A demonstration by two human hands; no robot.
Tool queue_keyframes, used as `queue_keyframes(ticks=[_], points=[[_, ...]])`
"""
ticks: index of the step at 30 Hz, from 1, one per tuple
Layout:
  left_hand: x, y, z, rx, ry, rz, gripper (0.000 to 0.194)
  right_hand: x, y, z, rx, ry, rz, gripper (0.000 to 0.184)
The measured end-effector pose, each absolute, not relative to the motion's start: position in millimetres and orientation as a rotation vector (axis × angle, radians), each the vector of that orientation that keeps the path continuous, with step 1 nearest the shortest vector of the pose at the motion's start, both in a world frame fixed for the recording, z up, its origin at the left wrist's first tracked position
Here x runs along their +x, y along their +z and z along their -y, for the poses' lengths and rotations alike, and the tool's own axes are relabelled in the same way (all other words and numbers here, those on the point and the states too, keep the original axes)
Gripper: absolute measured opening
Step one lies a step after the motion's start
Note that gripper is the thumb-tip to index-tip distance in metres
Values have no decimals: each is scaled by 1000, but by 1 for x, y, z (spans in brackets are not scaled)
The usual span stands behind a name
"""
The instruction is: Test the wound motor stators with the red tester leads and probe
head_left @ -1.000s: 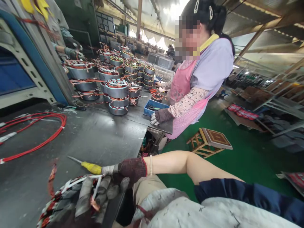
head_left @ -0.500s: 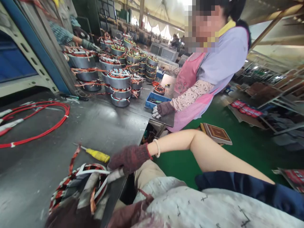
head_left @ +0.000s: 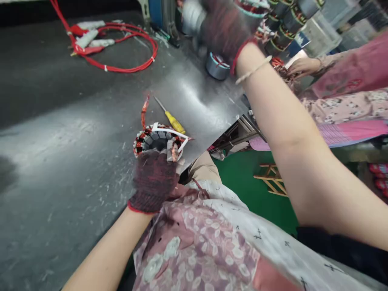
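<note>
Right over the steel workbench [head_left: 60, 105], the left hand [head_left: 153, 182] in its maroon knit glove has firm hold of a small wound stator [head_left: 157, 141]! The fingers [head_left: 153, 178] are closed around the underside of the stator, which sits just above the glove, its dark bore facing up. Look at that copper and red winding, bound with white ties, with a red lead [head_left: 144, 113] sticking up from the rim. Just beside it, a yellow-handled screwdriver [head_left: 172, 121] lies on the bench, tip pointing away.

Up at the top of the view, the right hand [head_left: 226, 28] is a motion-blurred glove with a red cuff, a bead bracelet [head_left: 253, 69] on the wrist. Its fingers are lost in the blur, so I can't tell how far open they are or whether they've got hold of anything. Farther up the bench sits a silver stator [head_left: 216, 66], with stacks of wound stators [head_left: 287, 24] behind it.

A coil of red cable [head_left: 121, 52] lies at the far left. Across the bench corner, a co-worker's bare hand [head_left: 303, 66] reaches out from a floral sleeve [head_left: 342, 107] and a pink apron [head_left: 348, 76], right by a tangle of copper-coloured wire [head_left: 280, 68]. Down below, a wooden stool [head_left: 271, 180] stands on the green floor [head_left: 248, 190].
</note>
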State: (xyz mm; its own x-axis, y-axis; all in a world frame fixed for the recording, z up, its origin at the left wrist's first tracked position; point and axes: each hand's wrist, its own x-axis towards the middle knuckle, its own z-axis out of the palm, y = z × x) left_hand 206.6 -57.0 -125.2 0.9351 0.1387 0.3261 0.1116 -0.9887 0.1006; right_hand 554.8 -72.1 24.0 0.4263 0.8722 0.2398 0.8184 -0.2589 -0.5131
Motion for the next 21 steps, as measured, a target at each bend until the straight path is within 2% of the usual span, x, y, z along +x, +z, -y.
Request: queue_keyframes(ticks=[3, 6, 10, 15, 18, 21], points=[[204, -125, 73, 2971, 452, -361, 54, 489, -39, 63, -2388, 370, 1576, 56], [194, -111, 72, 2928, 479, -351, 55, 440, -92, 65, -2542, 473, 1713, 66], [186, -84, 49, 2911, 553, -429, 66, 436, -118, 91, -2454, 439, 1556, 73], [198, -86, 36, 2907, 79, -30, 53, 441, -94, 175, -2026, 560, 972, 54], [203, -101, 51, 2890, 166, -127, 52, 420, -54, 229, -1750, 728, 729, 61], [205, -111, 73, 2872, 311, -284, 51, 393, -17, 262, -1847, 884, 895, 62]])
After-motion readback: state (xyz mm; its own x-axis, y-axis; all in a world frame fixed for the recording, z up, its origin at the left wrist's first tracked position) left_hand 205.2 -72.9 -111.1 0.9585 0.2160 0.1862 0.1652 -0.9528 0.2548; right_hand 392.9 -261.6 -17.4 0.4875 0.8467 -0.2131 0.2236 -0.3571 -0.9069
